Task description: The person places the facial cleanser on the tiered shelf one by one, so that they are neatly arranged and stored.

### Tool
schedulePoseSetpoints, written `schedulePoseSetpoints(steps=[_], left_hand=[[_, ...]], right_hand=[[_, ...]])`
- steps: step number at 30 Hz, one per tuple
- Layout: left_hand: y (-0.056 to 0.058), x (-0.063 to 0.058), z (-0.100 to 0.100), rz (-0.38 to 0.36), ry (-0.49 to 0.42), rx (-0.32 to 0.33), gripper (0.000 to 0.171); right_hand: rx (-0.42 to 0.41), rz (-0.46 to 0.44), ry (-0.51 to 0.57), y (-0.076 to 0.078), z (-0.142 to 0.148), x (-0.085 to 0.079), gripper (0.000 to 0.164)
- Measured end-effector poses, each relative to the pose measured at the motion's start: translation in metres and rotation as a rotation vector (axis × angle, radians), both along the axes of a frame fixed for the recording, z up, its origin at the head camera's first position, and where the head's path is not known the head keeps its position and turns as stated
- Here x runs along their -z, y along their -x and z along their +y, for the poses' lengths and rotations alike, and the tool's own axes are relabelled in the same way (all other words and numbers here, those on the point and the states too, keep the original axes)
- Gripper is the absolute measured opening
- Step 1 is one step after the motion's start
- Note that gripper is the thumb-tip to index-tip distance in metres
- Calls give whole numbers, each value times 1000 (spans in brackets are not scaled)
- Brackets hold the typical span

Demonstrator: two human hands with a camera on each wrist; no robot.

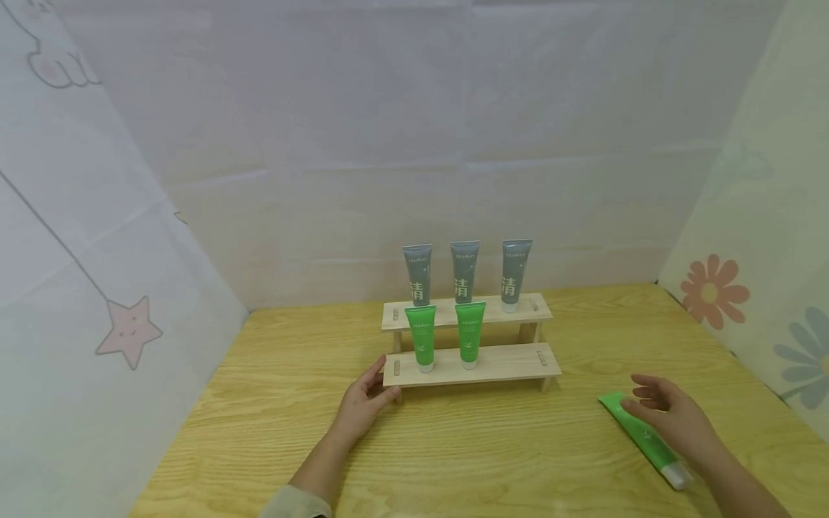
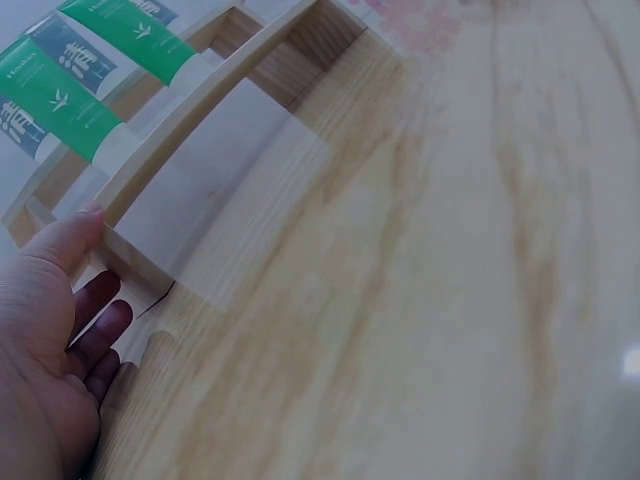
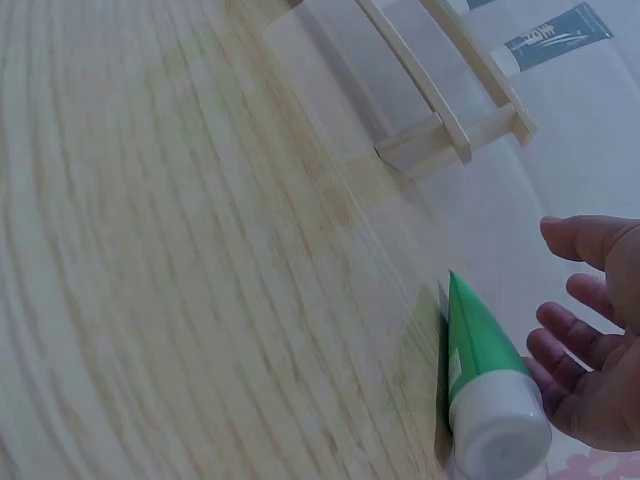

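A two-tier wooden display rack (image 1: 505, 363) stands on the table. My left hand (image 1: 363, 406) holds the left end of its lower tier, thumb at the front corner and index finger farther back; in the left wrist view the thumb of the left hand (image 2: 50, 330) meets the tier's end. Two green squeeze tubes (image 1: 424, 337) stand cap down on the lower tier. A third green tube (image 1: 648, 439) lies on the table at the right, white cap toward me. Over it hovers my right hand (image 1: 676, 417), fingers loosely bent; in the right wrist view the tube (image 3: 480, 335) lies beside the fingers, not gripped.
Three grey-blue tubes (image 1: 514, 270) stand cap down on the upper tier. The wood-grain table (image 1: 272, 403) is bounded by a pale back sheet (image 1: 414, 144) and printed side sheets, with a star (image 1: 129, 332) at left and flowers (image 1: 712, 291) at right.
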State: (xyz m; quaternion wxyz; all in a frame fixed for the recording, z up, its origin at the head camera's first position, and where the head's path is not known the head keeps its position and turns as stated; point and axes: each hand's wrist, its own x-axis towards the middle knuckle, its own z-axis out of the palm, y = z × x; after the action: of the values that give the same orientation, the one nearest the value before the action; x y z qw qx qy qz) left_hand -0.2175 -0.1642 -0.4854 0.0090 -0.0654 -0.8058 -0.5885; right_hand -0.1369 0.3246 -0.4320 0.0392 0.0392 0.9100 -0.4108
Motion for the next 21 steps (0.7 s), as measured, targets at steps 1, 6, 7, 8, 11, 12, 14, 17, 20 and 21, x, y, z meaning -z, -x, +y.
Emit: schedulePoseSetpoints(steps=[1, 6, 7, 8, 11, 12, 14, 17, 20, 21], left_hand=[[0, 0, 0, 5, 9, -1, 71], [2, 1, -1, 7, 15, 0, 72], [2, 1, -1, 7, 10, 0, 72], [2, 1, -1, 4, 10, 0, 73], [3, 2, -2, 7, 14, 3, 73], [2, 2, -2, 9, 19, 3, 73], [2, 2, -2, 10, 25, 4, 74], [1, 3, -2, 12, 23, 8, 74], [1, 4, -2, 7, 15, 9, 74], [2, 4, -2, 6, 13, 8, 74]], right_hand=[[-6, -25, 1, 0, 2, 0, 72], [-42, -136, -31, 4, 10, 4, 76], [-46, -149, -39, 5, 11, 5, 77], [-51, -159, -47, 5, 12, 6, 77], [-57, -176, -66, 6, 13, 8, 79], [-58, -176, -79, 6, 13, 9, 80], [-65, -173, -106, 6, 13, 10, 80], [-75, -173, -135, 5, 13, 12, 81], [-82, -180, -135, 5, 13, 14, 81], [-83, -183, -132, 5, 13, 14, 80]])
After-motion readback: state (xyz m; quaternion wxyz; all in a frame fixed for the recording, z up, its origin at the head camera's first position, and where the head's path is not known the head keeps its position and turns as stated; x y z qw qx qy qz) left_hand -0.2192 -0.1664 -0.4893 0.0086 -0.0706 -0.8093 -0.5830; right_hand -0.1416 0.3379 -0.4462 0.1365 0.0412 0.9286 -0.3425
